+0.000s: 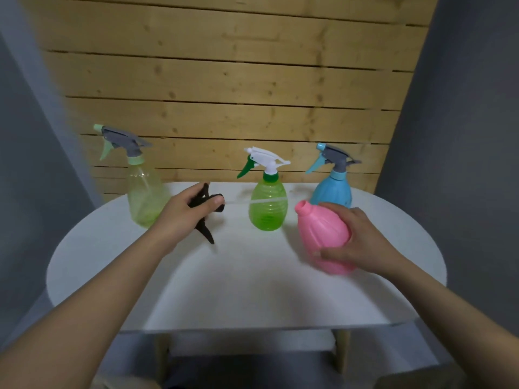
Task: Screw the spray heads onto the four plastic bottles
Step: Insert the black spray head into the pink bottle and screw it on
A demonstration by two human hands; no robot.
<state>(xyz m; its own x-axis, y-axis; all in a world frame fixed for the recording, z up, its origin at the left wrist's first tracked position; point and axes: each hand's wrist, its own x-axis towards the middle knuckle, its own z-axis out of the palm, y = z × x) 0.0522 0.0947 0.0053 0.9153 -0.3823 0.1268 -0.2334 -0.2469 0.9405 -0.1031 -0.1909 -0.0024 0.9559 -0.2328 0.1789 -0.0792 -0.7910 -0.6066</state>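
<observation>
My right hand (pixel 362 242) grips a pink bottle (pixel 320 234) with an open neck and no spray head, tilted to the left just above the white table (pixel 238 290). My left hand (pixel 182 217) holds a black spray head (pixel 206 217), its trigger pointing down and its thin clear tube sticking out to the right. Three bottles stand upright with heads on: a pale green one (pixel 143 197) at the back left, a bright green one (pixel 268 206) in the middle, and a blue one (pixel 332 192) behind the pink bottle.
A wooden plank wall (pixel 224 80) rises right behind the oval table. Grey curtains (pixel 463 136) hang on both sides. Table legs (pixel 163 357) show below the front edge.
</observation>
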